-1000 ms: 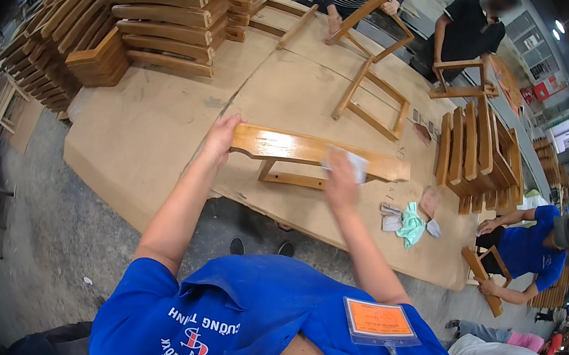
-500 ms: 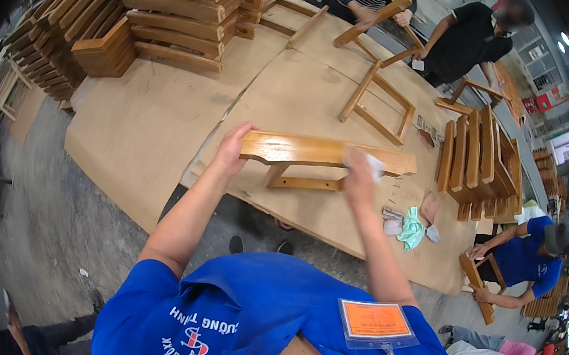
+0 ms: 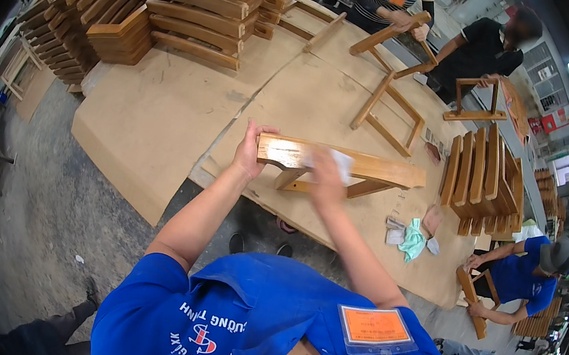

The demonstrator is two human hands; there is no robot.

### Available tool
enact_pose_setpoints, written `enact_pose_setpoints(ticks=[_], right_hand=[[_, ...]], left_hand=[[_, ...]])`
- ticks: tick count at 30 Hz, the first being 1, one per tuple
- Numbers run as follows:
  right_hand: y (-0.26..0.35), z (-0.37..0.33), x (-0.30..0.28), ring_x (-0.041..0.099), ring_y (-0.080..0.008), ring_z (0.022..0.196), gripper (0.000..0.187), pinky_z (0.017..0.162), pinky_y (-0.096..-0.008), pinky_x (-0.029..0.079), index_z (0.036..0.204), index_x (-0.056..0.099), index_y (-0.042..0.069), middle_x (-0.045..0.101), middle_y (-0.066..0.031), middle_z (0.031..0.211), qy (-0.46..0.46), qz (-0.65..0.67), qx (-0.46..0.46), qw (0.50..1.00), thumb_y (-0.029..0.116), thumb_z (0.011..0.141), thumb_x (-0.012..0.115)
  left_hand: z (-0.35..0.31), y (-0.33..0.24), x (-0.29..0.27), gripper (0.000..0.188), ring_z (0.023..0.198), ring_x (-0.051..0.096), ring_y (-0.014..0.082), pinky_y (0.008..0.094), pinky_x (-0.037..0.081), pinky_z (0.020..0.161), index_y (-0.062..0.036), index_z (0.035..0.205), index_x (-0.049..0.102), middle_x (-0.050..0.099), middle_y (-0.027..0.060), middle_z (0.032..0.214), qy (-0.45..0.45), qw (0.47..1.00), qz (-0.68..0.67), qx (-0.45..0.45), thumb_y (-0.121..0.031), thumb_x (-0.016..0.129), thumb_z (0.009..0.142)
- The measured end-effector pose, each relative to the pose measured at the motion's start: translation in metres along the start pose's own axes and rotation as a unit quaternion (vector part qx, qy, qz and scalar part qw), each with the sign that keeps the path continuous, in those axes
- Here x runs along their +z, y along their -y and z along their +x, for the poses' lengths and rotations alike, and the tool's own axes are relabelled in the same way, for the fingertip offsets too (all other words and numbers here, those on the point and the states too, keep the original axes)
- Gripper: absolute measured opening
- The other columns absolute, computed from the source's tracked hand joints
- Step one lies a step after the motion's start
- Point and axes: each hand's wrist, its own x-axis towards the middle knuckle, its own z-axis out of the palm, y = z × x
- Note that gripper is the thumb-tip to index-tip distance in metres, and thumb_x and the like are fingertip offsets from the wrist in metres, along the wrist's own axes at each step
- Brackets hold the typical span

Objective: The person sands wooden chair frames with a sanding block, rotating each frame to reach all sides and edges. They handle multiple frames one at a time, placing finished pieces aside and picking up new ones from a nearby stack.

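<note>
A varnished wooden frame (image 3: pixel 389 173) with a broad, curved-edge rail on top stands on the paper-covered table in front of me. My left hand (image 3: pixel 250 151) grips the rail's left end, fingers behind it and thumb at the near side. Over the left half of the rail, my right hand (image 3: pixel 327 182) presses a white piece of cloth or paper (image 3: pixel 344 164) on the wood; this hand is smeared by motion. Lower bars of the frame show beneath the rail, partly covered by my right hand.
Stacked wooden frames (image 3: pixel 195 8) rise at the far left; a smaller stack (image 3: pixel 482 175) stands to the right. A green rag (image 3: pixel 413 240) and small pads lie near the right edge. Another frame (image 3: pixel 390 112) lies farther back. Co-workers handle frames across the table and at right.
My right hand has slid left along the rail with the white piece, from its right part to its left half. Across the table, a co-worker's frame has been tipped more upright.
</note>
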Motion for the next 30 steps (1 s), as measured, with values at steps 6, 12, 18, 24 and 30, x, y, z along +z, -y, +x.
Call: enact_pose_setpoints(ticks=[6, 12, 18, 24, 30], right_hand=[[0.046, 0.028, 0.018, 0.045, -0.0336, 0.127, 0.044, 0.105, -0.0432, 0.036, 0.127, 0.054, 0.003, 0.051, -0.0148, 0.134, 0.087, 0.068, -0.121, 0.986, 0.004, 0.083, 0.052], [0.021, 0.013, -0.017, 0.044, -0.0342, 0.128, 0.045, 0.105, -0.0442, 0.036, 0.126, 0.055, 0.003, 0.051, -0.0144, 0.135, 0.062, 0.006, 0.042, 0.997, 0.002, 0.081, 0.053], [0.043, 0.022, 0.038, 0.045, -0.0339, 0.127, 0.043, 0.105, -0.0447, 0.035, 0.122, 0.056, 0.001, 0.054, -0.0156, 0.131, 0.068, 0.08, -0.155, 0.982, 0.001, 0.079, 0.052], [-0.013, 0.008, -0.032, 0.045, -0.036, 0.127, 0.044, 0.104, -0.0451, 0.036, 0.125, 0.055, 0.002, 0.053, -0.0154, 0.133, 0.029, 0.001, 0.101, 0.994, 0.001, 0.081, 0.051], [0.049, 0.013, 0.013, 0.045, -0.0334, 0.128, 0.045, 0.103, -0.0443, 0.037, 0.126, 0.055, 0.004, 0.053, -0.0126, 0.133, 0.079, 0.052, -0.078, 0.992, 0.002, 0.081, 0.053]], left_hand=[[-0.014, -0.012, 0.002, 0.091, 0.107, 0.057, 0.0287, 0.0422, 0.045, 0.094, -0.0033, 0.127, 0.049, 0.06, 0.0146, 0.11, 0.035, 0.997, -0.062, -0.024, -0.078, 0.018, 0.086], [-0.014, -0.006, 0.008, 0.093, 0.113, 0.053, 0.0292, 0.0434, 0.039, 0.1, -0.0034, 0.13, 0.046, 0.057, 0.0158, 0.117, 0.04, 0.997, -0.064, -0.021, -0.079, 0.018, 0.084], [-0.018, -0.005, 0.008, 0.088, 0.111, 0.054, 0.0286, 0.0422, 0.041, 0.098, -0.0039, 0.128, 0.049, 0.058, 0.0143, 0.114, 0.056, 0.994, -0.092, -0.037, -0.076, 0.019, 0.087], [-0.001, 0.001, 0.013, 0.079, 0.107, 0.056, 0.0284, 0.0423, 0.044, 0.093, -0.0036, 0.123, 0.051, 0.059, 0.0134, 0.11, 0.006, 0.998, -0.054, -0.014, -0.071, 0.025, 0.091], [0.002, 0.006, 0.009, 0.069, 0.102, 0.057, 0.0272, 0.0403, 0.045, 0.091, -0.0043, 0.117, 0.053, 0.06, 0.0117, 0.106, 0.006, 1.0, -0.025, -0.011, -0.065, 0.028, 0.094]])
